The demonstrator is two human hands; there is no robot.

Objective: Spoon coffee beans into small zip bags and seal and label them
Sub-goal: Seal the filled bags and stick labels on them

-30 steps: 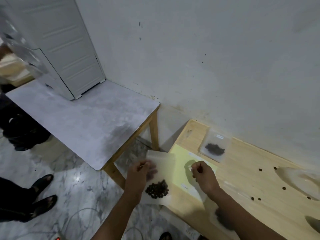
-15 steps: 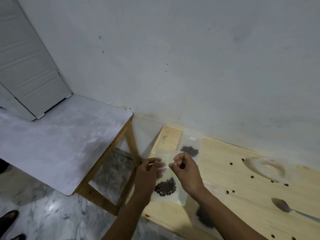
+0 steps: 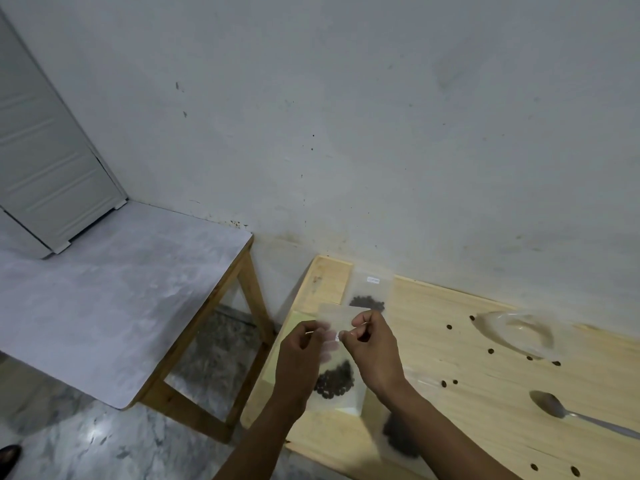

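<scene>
Right hand now at bag top | both grips pinch zip bag, left hand | label possibly between fingertips

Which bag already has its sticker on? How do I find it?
Look at the wooden table, at its far corner by the wall. A bag of beans lies flat there, beyond the hands. Only that one shows a small white label near its top.
</scene>
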